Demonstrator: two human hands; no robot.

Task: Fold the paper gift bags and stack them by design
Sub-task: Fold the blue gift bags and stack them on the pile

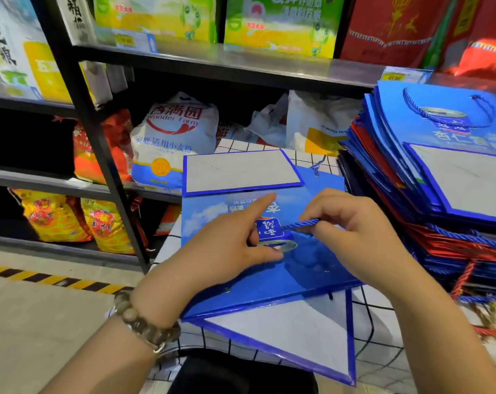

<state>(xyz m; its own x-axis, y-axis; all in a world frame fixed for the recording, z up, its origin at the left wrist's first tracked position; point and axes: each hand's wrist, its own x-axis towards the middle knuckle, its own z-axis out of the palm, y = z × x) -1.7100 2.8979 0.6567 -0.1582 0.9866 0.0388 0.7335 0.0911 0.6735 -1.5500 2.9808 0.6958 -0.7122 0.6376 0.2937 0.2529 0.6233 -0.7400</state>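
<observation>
Cord handle (300, 224) pinched by your right hand (352, 223), likely for tucking flat; left hand (227, 245) steadies blue bag (298, 280), grip unclear.

A dark metal shelving unit (99, 132) is standing at the back of a shop. Green and yellow boxes (156, 18) and red boxes (397, 27) are sitting on an upper shelf, with a yellow price tag (394, 77) showing on its edge. A white flour sack (173, 137) is leaning on the shelf below, and orange-yellow packets (53, 217) are lying lower still. A white grid-patterned cloth (377, 322) is covering the work surface. A black-and-yellow striped line (56, 280) is running across the pale floor.
</observation>
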